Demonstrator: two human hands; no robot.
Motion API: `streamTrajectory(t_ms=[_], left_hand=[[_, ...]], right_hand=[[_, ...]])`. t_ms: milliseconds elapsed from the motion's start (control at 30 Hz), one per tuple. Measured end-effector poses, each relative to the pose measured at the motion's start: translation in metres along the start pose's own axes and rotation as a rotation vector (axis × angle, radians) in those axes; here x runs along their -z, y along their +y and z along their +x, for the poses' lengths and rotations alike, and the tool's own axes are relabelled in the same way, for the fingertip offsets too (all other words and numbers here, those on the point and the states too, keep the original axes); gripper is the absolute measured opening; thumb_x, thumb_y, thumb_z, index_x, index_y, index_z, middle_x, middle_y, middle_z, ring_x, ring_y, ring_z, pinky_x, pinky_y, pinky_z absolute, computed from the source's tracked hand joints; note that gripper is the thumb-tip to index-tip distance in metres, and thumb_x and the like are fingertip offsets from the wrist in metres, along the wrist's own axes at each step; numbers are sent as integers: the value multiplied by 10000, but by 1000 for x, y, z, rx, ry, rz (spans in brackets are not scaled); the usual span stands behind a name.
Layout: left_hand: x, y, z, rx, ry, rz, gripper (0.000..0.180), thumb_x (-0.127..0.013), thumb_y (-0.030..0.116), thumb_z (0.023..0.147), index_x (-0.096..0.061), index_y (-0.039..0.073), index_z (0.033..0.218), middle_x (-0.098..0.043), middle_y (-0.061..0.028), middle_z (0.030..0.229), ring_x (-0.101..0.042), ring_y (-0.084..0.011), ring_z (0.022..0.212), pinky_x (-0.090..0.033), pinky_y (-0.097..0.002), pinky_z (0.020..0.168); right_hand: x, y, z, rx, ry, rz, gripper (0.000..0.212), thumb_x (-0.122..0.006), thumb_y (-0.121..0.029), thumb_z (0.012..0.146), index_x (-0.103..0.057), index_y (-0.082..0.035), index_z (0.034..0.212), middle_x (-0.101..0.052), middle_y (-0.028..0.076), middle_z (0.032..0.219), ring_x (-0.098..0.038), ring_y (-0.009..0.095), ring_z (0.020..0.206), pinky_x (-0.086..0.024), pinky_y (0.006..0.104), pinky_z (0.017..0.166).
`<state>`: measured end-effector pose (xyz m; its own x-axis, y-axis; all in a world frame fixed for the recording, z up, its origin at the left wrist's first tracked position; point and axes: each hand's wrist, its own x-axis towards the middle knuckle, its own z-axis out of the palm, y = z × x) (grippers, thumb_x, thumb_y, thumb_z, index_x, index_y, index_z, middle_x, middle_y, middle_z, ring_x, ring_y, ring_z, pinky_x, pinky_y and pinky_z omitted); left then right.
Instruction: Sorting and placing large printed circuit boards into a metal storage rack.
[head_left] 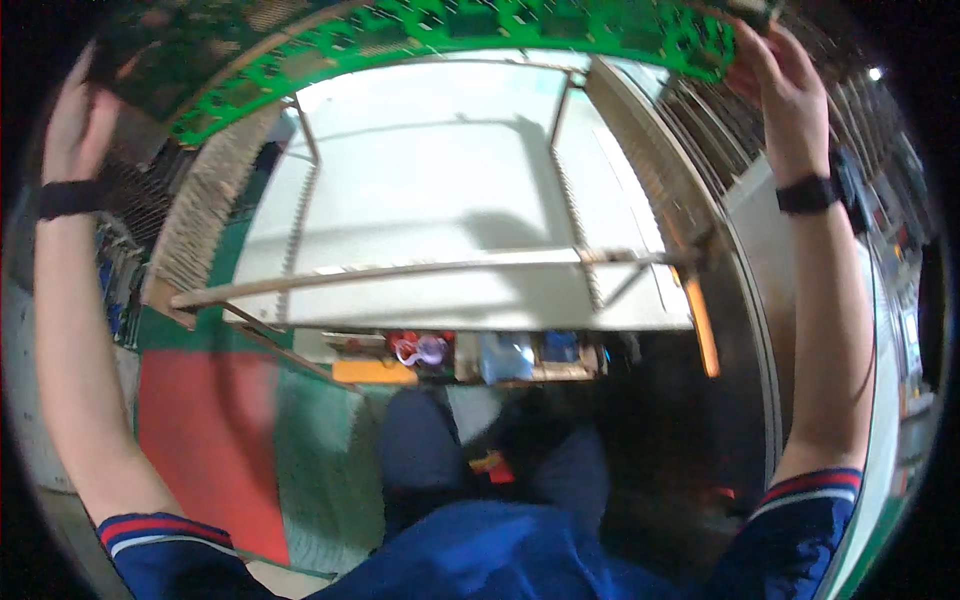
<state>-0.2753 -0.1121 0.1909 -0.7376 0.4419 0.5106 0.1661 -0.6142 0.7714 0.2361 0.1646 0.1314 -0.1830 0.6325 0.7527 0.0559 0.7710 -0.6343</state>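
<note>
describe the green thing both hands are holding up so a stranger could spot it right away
Start at the big white table in the middle, then look to the picture's top edge. There the left hand and right hand grip a wide board by its ends. Its bright green latticed edge sets it apart.

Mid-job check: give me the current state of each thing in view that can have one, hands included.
Large green circuit board panel: raised overhead, held at both ends, blurred.
Left hand: up, gripping the panel's left end.
Right hand: up, gripping the panel's right end.
White work table: below the panel, top bare where visible.
Metal rail frame: lying across the table, nothing on it.
</note>
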Motion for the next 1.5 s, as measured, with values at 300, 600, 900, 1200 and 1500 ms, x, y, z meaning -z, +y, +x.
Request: streamTrajectory(t_ms=[300, 600, 900, 1200, 1500], left_hand=[[-37, -58, 30, -161, -316, 23, 482, -647, 369, 947, -501, 56, 1282, -558, -52, 1287, -530, -189, 1186, -455, -378, 1013], [-82, -130, 64, -50, -149, -75, 915, -665, 329, 936, -28, 101, 1552, -309, -101, 1540, -412, -232, 1344, -420, -418, 1061], [-33, -189, 110, 51, -204, -68, 384, -537, 266, 1016, -467, 35, 1314, -542, -106, 1356, -502, -221, 1282, -398, -435, 1118], [-36, -211, 99, 39, -195, 3, 501, -625, 358, 962, -468, 50, 1324, -524, -77, 1365, -513, -202, 1247, -415, -382, 1074], [-38, -211, 88, 125, -98, 108, 502, -607, 345, 979, -447, 52, 1354, -549, -78, 1321, -536, -183, 1217, -441, -344, 1040]], right_hand=[[-27, 90, 56, -23, -22, -36, 479, -658, -248, 952, -498, -24, 1344, -641, 43, 1047, -639, 110, 892, -573, 276, 793], [-61, 132, 98, -92, 7, -264, 497, -634, -311, 966, -491, -53, 1365, -637, 36, 1059, -643, 98, 902, -558, 269, 794], [-98, 166, 83, -171, -120, -105, 295, -613, -248, 986, -556, -60, 1206, -597, -13, 884, -584, 58, 719, -501, 217, 638], [-93, 184, 90, -261, -342, -182, 234, -583, -184, 998, -576, -7, 1151, -650, 48, 980, -617, 109, 864, -519, 261, 745], [-107, 202, 70, -285, -443, -266, 310, -656, -216, 948, -634, 23, 1144, -705, 116, 1069, -642, 167, 977, -486, 287, 887]])
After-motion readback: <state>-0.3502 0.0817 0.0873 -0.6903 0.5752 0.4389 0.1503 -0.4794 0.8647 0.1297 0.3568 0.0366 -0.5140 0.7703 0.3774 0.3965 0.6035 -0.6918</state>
